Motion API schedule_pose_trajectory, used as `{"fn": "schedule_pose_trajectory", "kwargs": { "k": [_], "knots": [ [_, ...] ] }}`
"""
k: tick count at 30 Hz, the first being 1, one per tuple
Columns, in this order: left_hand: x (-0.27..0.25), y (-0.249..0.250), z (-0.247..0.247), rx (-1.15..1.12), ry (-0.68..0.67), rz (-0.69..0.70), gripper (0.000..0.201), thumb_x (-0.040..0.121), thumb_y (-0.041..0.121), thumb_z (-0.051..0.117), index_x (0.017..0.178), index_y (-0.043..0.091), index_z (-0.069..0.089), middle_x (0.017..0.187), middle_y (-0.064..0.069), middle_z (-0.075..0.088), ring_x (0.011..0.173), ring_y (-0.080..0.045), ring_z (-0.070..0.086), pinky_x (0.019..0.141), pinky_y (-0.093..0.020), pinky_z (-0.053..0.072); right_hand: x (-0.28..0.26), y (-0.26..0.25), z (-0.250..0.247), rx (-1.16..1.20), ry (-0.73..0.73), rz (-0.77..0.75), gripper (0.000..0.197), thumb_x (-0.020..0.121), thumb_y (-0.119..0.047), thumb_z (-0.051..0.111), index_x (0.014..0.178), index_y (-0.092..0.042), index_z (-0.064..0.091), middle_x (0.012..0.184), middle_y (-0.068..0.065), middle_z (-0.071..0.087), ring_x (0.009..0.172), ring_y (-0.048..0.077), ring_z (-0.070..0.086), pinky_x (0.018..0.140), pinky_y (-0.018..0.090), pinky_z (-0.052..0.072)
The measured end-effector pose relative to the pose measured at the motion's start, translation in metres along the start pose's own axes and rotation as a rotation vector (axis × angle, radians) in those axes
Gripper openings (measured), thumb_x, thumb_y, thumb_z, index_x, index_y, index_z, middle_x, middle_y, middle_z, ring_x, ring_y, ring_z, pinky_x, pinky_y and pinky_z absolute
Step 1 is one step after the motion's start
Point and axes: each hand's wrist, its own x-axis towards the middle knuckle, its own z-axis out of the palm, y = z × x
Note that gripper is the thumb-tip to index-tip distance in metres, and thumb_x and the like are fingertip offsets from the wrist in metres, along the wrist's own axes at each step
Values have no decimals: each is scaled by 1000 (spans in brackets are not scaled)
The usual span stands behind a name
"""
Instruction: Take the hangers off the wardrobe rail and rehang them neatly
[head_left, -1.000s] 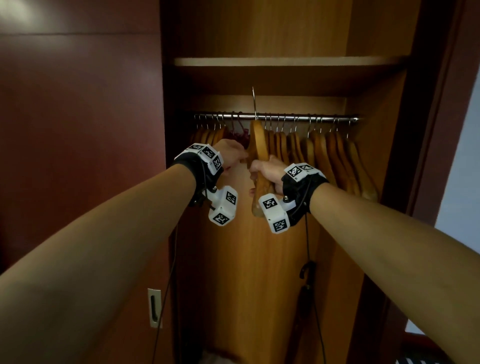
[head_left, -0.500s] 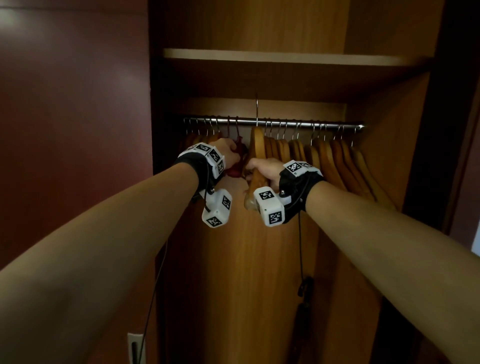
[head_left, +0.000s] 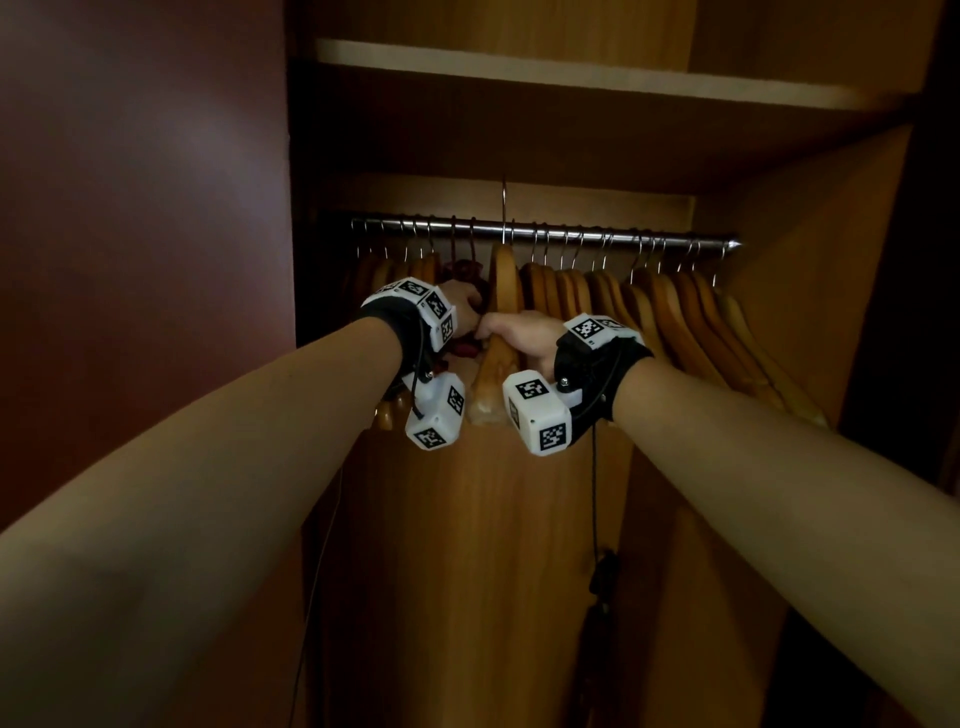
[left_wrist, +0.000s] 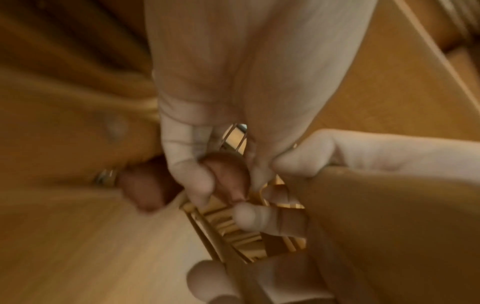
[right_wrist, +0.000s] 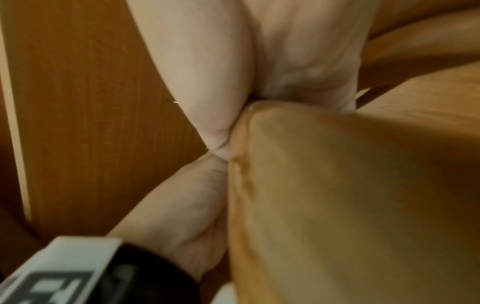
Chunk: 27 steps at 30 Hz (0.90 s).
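Observation:
A metal rail (head_left: 623, 238) crosses the wardrobe with several wooden hangers (head_left: 675, 312) on it. My right hand (head_left: 511, 332) grips one wooden hanger (head_left: 503, 280) by its shoulder; its hook (head_left: 504, 200) stands above the rail. The right wrist view shows the palm and thumb of that hand (right_wrist: 233, 115) wrapped round the wood of the hanger (right_wrist: 337, 185). Just to the left, my left hand (head_left: 465, 309) holds a dark red padded hanger (head_left: 462, 270). In the left wrist view its fingers (left_wrist: 192, 176) curl round the red padding (left_wrist: 226, 170).
A shelf (head_left: 571, 73) lies close above the rail. The wardrobe's dark red door (head_left: 140, 260) stands at the left and its side wall (head_left: 810, 291) at the right. More wooden hangers (head_left: 395, 270) hang left of my hands. A black cable (head_left: 597, 519) dangles from my right wrist.
The view has drawn closer to the rail. Both hands keep their grips and have barely moved; the wooden hanger's hook stays raised above the rail.

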Motion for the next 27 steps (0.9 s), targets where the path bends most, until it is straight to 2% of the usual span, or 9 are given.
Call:
{"fn": "schedule_pose_trajectory", "kwargs": {
  "k": [3, 5, 7, 8, 11, 15, 19, 23, 27],
  "knots": [
    [1, -1, 6, -52, -91, -13, 53, 92, 5, 56, 142, 16, 44, 135, -15, 53, 112, -33, 59, 88, -42, 55, -3, 5, 3, -12, 24, 0, 52, 76, -20, 69, 121, 4, 59, 109, 24, 69, 93, 37, 68, 90, 52, 54],
    [-1, 1, 7, -108, -135, -10, 46, 94, 6, 54, 138, 15, 47, 125, -17, 59, 95, -30, 64, 72, -34, 58, -7, 8, 3, 5, 25, 2, 54, 74, -17, 70, 121, 5, 58, 110, 25, 68, 94, 39, 68, 90, 56, 52],
    [-4, 2, 6, -141, -133, 19, 38, 96, 9, 51, 133, 11, 52, 120, -21, 62, 76, -24, 60, 54, -27, 50, -11, 12, 3, 24, 4, 1, 56, 73, -14, 68, 124, 6, 55, 103, 25, 67, 89, 38, 66, 91, 58, 50],
    [-6, 3, 5, -138, -118, 28, 36, 97, 11, 50, 132, 8, 54, 123, -22, 62, 76, -23, 57, 53, -25, 45, -13, 14, 3, 24, 0, -2, 54, 76, -13, 68, 125, 7, 54, 100, 24, 66, 87, 37, 65, 91, 59, 50],
    [-11, 3, 2, -267, -101, -72, 43, 98, 33, 50, 132, 7, 53, 126, -21, 60, 84, -26, 60, 66, -28, 49, -17, 20, 5, 40, -21, -6, 51, 83, -14, 68, 128, 3, 52, 105, 23, 69, 88, 37, 69, 82, 57, 55],
    [-16, 5, 3, -225, -156, -199, 80, 81, 64, 61, 137, 9, 46, 130, -16, 56, 108, -33, 60, 93, -44, 51, -17, 28, 8, 92, -115, -10, 44, 88, -12, 69, 127, -1, 53, 111, 22, 69, 93, 35, 70, 71, 44, 60],
    [-12, 6, 5, -189, -165, -169, 71, 84, 45, 69, 136, 3, 47, 133, -16, 54, 117, -31, 55, 97, -40, 49, -19, 32, 8, 126, -175, -20, 43, 88, -16, 69, 128, -4, 55, 110, 19, 71, 98, 34, 70, 84, 48, 57],
    [-8, 8, 10, -270, -137, -186, 68, 85, 38, 70, 137, 1, 46, 133, -18, 54, 114, -32, 57, 98, -43, 49, -17, 26, 2, 25, -126, -10, 40, 88, -19, 69, 121, 1, 56, 95, 15, 71, 82, 29, 70, 71, 40, 59],
    [-4, 8, 15, -298, -105, -203, 65, 86, 37, 69, 134, -1, 47, 128, -18, 57, 105, -30, 60, 94, -41, 51, -17, 18, -3, 13, -95, 6, 44, 85, -9, 70, 124, 4, 54, 110, 20, 68, 100, 37, 68, 90, 56, 53]
  ]
}}
